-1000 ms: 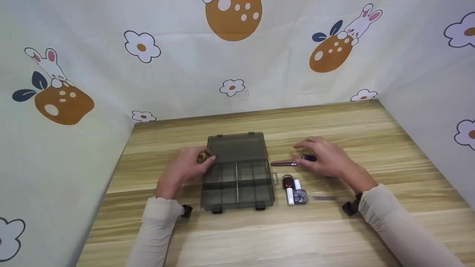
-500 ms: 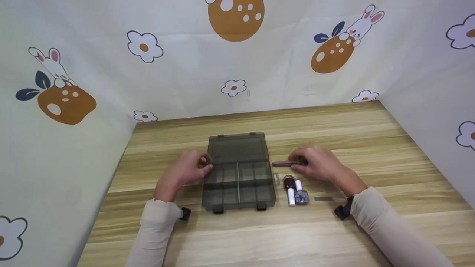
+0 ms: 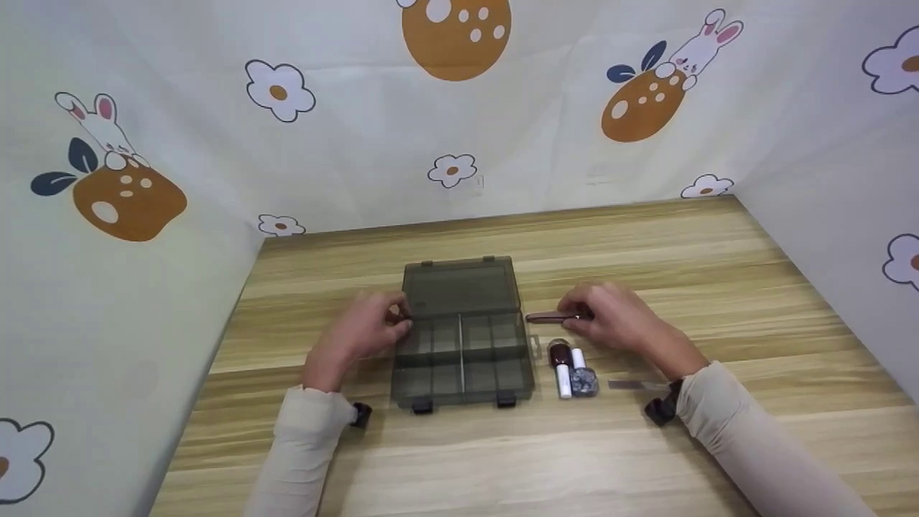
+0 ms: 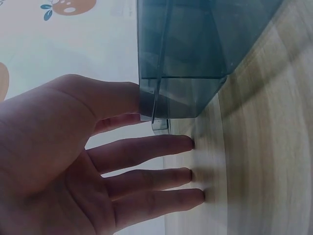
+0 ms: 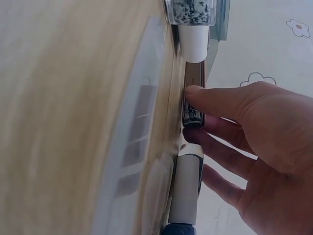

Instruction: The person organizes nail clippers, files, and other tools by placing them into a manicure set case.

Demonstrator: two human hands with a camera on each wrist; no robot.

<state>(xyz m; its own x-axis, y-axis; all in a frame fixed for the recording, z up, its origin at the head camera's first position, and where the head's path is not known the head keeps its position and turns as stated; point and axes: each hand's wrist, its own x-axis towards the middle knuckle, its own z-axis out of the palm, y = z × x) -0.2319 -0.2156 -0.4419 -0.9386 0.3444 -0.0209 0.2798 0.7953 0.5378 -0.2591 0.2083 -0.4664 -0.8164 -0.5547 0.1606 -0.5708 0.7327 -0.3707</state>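
A dark translucent compartment box (image 3: 463, 359) lies on the table with its lid (image 3: 461, 287) folded back. My left hand (image 3: 362, 327) pinches its left side wall near the hinge line; in the left wrist view the thumb (image 4: 115, 98) overlaps the box corner while the other fingers stretch to the tabletop. To the right of the box, my right hand (image 3: 610, 316) grips one end of a nail clipper (image 3: 547, 317). In the right wrist view, the thumb (image 5: 215, 100) presses on the clipper (image 5: 194, 83), with fingers curled behind it.
In front of the clipper lie a dark red nail polish bottle (image 3: 560, 353) and a glitter polish bottle (image 3: 584, 383). A clear flat strip (image 3: 632, 385) lies by the right wrist. Another white-capped bottle (image 5: 185, 188) sits below the right fingers. Patterned cloth walls (image 3: 359, 143) surround the table.
My right hand has moved a little left and its fingers have closed on the nail clipper's end. My left hand stays at the box's left side, nearly unmoved.
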